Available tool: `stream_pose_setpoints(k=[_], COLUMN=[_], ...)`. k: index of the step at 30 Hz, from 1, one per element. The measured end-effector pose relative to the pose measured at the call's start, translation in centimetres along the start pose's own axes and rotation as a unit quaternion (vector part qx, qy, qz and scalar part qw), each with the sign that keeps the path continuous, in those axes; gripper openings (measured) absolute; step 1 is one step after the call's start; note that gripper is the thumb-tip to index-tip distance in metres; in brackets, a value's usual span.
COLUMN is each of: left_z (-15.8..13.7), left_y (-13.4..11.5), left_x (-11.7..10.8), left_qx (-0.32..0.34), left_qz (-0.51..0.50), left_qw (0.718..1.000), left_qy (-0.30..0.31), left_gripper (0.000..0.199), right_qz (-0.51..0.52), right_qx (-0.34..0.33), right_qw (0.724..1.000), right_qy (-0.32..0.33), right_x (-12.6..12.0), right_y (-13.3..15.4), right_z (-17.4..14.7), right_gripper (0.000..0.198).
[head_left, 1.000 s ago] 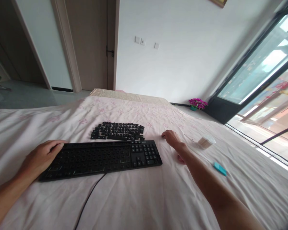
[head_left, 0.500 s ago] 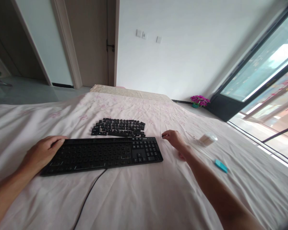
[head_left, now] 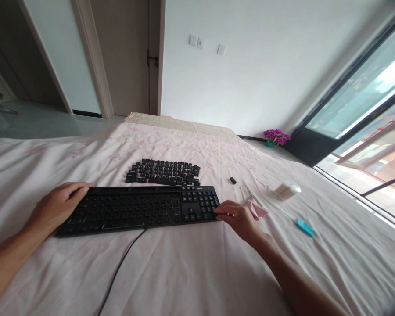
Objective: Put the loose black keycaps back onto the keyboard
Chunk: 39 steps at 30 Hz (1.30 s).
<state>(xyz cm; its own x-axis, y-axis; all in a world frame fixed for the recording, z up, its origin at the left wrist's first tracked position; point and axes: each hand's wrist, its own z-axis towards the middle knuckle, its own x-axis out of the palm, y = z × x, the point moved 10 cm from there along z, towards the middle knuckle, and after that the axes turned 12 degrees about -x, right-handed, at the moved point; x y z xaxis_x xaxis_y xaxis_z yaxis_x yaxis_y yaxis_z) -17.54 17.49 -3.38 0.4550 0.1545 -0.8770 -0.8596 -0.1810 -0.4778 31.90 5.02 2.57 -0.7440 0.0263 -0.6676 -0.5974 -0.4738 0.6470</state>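
Note:
A black keyboard [head_left: 128, 208] lies across the bed, its main block stripped of keycaps while the number pad at right still carries them. My left hand [head_left: 61, 202] is closed round its upper left end, thumb on top. At the lower right corner, by the number pad, my right hand [head_left: 238, 219] grips the keyboard's edge with fingers together; the exact contact is partly hidden. A single black keycap [head_left: 233, 180] lies on the sheet beyond the right hand. Loose keycaps [head_left: 164, 172] sit in rows just behind the keyboard.
A pink cloth [head_left: 257, 208] lies beside my right hand. Farther right are a clear tub of cotton swabs [head_left: 287, 190] and a turquoise item [head_left: 304, 227]. The keyboard's cable [head_left: 121, 267] runs toward me over the wrinkled bedsheet [head_left: 184, 272].
My right hand has let go of the single keycap on the sheet and moved nearer, onto the keyboard's right end. The pink cloth is now uncovered. My left hand keeps its hold.

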Motion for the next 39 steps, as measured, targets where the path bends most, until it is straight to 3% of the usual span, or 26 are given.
stream_pose_setpoints(k=[7,22,39], left_z=[0.4,-0.3,-0.6], left_y=[0.7,-0.4,-0.5], left_x=[0.4,-0.3,-0.5], left_qx=[-0.003,-0.005,-0.024], left_qz=[-0.004,0.003,0.007], left_qw=[1.0,1.0,1.0], left_qy=[0.004,-0.001,0.003], left_gripper=[0.036,0.039,0.038], right_qz=[0.017,-0.016,-0.082], right_qx=[0.019,0.008,-0.016], right_qw=[1.0,0.999,0.996], right_qy=[-0.007,-0.044,0.015], right_x=[0.6,0.2,0.4], right_y=[-0.5,-0.5,1.4], right_z=[-0.3,-0.8,-0.3], right_gripper=[0.01,0.011,0.017])
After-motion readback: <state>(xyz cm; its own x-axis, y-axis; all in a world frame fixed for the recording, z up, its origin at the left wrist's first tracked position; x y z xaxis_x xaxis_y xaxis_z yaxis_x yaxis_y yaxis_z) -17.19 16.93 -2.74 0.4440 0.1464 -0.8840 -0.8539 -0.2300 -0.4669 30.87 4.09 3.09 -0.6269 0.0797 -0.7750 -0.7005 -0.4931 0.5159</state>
